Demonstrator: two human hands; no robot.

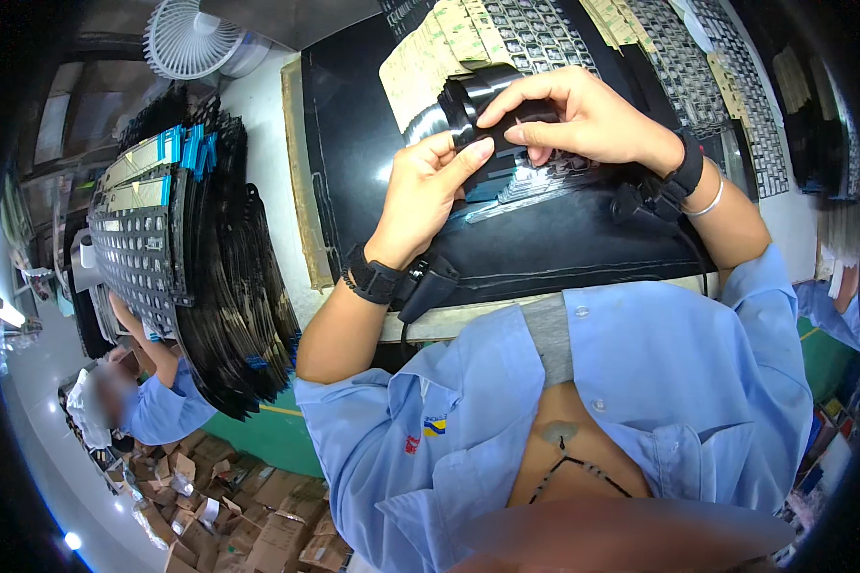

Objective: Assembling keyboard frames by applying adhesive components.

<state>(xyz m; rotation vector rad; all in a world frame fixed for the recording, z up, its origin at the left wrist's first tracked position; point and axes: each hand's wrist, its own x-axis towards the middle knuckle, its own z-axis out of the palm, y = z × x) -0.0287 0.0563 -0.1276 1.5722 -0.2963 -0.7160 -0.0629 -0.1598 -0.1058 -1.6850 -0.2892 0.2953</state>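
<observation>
A curled black glossy film strip (473,100) is held above the middle of the black tabletop (354,143). It is pinched by the left hand (430,186) from below, thumb pressed on it, and gripped by the right hand (573,115) from above. A tall stack of black keyboard sheets (191,248) is seen at the left edge, a white fan (191,38) beyond the far left corner.

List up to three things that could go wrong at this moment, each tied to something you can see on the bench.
1. Both hands, left and right, bend the glossy black flexible film strip; it could crease or take fingerprints.
2. The tall leaning stack of black perforated sheets overhangs the bench edge and might slide off.
3. The cables from the black wristbands trail over the black work mat and may snag loose sheets.
</observation>
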